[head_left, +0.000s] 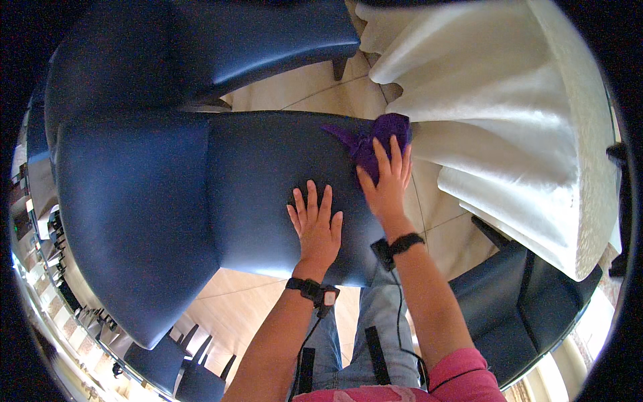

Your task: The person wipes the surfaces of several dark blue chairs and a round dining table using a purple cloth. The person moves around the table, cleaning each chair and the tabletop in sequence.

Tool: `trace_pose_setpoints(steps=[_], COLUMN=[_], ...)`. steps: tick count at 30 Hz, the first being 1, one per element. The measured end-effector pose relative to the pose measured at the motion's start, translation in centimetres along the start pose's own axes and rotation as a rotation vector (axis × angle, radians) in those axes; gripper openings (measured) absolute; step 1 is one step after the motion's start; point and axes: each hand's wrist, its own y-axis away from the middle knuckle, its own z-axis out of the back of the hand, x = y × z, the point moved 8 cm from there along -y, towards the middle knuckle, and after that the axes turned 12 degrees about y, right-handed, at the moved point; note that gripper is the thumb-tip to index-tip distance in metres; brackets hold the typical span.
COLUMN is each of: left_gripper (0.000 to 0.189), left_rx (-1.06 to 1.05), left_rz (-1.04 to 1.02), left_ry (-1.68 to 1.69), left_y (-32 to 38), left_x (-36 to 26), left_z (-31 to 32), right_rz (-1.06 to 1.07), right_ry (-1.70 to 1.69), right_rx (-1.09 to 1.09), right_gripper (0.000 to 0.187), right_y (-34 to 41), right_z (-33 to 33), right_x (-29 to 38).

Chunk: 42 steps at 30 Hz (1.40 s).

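Note:
A dark blue upholstered chair stands before me, its smooth seat (261, 166) in the middle and its backrest (135, 211) to the left. My left hand (317, 231) lies palm down on the seat with its fingers spread, holding nothing. At the seat's front far corner, my right hand (387, 186) presses a crumpled purple cloth (374, 151) against the upholstery. Part of the cloth is hidden beneath the fingers, and one pointed end trails left across the seat.
A round table with a pale satin tablecloth (482, 100) stands at the right, its folds close to the seat. Another blue chair (271, 40) is just beyond this one. A dark chair (502, 301) is at lower right, on the tiled floor (321, 90). Cables hang from both wrist straps.

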Motion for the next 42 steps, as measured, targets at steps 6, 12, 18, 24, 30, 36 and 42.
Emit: trace_pose_setpoints(steps=[6,12,18,24,30,36,42], left_gripper=[0.072,0.082,0.096,0.095,0.093,0.095,0.097], left_rx=[0.040,0.010,0.045,-0.013,0.054,0.094,0.035], left_rz=[-0.020,-0.028,0.021,0.017,0.113,0.198,0.162], left_ry=[-0.038,-0.103,-0.108,-0.022,0.021,-0.005,0.002], left_y=[0.1,0.1,-2.2,-7.2,-10.4,-10.5,-10.2], left_x=[0.5,1.0,0.2,-3.2,-4.6,-4.8,-4.3], left_z=[-0.7,-1.5,-1.6,-1.0,-1.7,-1.2,-1.3], right_rz=[-0.045,-0.204,-0.160,-0.068,-0.010,0.067,0.068], right_ry=[-0.013,-0.059,-0.014,0.021,0.092,-0.017,-0.013], right_rx=[0.155,0.244,0.183,0.049,0.017,0.077,0.190], right_gripper=[0.078,0.086,0.088,0.085,0.082,0.081,0.081], right_y=[12.4,17.4,13.9,4.2,-6.6,-2.4,3.5], right_z=[0.0,-1.2,-0.5,1.2,0.8,2.0,2.7], right_x=[2.1,1.4,1.3,-0.9,-2.3,-1.1,-1.3])
